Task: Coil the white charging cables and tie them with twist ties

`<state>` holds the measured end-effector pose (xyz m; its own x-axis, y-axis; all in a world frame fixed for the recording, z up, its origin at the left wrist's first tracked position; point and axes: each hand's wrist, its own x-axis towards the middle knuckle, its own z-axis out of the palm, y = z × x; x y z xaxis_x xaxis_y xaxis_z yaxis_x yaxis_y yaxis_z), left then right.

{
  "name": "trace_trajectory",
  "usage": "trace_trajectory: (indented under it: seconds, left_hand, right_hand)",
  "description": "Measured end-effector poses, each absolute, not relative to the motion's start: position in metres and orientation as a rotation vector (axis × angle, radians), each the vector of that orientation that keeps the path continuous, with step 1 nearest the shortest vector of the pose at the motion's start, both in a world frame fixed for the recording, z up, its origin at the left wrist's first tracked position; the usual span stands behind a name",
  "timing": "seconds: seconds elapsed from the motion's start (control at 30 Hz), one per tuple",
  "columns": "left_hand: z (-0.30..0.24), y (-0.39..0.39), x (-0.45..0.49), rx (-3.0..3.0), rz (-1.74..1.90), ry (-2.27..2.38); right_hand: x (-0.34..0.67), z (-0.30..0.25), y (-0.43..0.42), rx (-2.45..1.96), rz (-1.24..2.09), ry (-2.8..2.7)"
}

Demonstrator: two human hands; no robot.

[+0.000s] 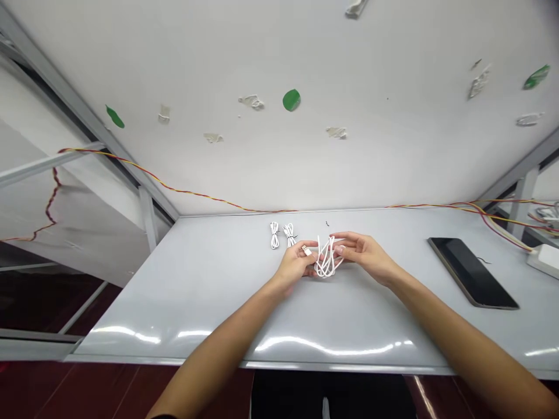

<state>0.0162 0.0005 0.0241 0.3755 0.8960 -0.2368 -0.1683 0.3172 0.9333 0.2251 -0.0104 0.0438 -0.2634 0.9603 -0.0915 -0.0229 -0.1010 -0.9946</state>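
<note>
1. Head view, main item: white cable (325, 265) in loose loops, held up between both hands just right of and below frame centre. Loops' long axis roughly up-down in frame; USB plug (306, 251) at the left side, metal end pointing upper left.
2. Head view, hands: left hand (292, 266) has fingers closed on plug and loop side. Right hand (369, 255) has fingers partly curled, thumb and index tips a little apart, holding the loops' right side.
3. Head view, surface: glossy grey surface (196, 279) across mid and lower frame. Two tied white bundles, left bundle (274, 235) fully visible, upright in frame; right bundle (289, 231) partly behind left hand. Black tie (327, 223) above the loops. Phone (474, 272) at right, dark screen up, slanting upper left to lower right; white box (545, 259) at right edge.
4. Head view, room: white panel (371, 157) fills upper frame, with green sticker (291, 100) and torn patches; red-yellow wire (192, 192) upper left; dark red floor (87, 390) lower left.
</note>
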Motion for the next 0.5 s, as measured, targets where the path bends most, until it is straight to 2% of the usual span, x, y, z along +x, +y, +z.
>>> trace_trajectory:
  seconds: [0.07,0.27,0.5]
  left_hand:
    - [0.026,0.002,0.015,0.981,0.849,0.956]
    - [0.028,0.008,0.011,1.084,0.859,1.061]
    - [0.029,0.007,0.011,1.177,0.675,1.016]
  right_hand:
    - [0.228,0.043,-0.007,-1.187,1.367,-1.366]
    - [0.230,0.024,-0.001,-1.593,0.663,-1.838]
    - [0.211,0.012,-0.013,-1.708,0.483,-2.107]
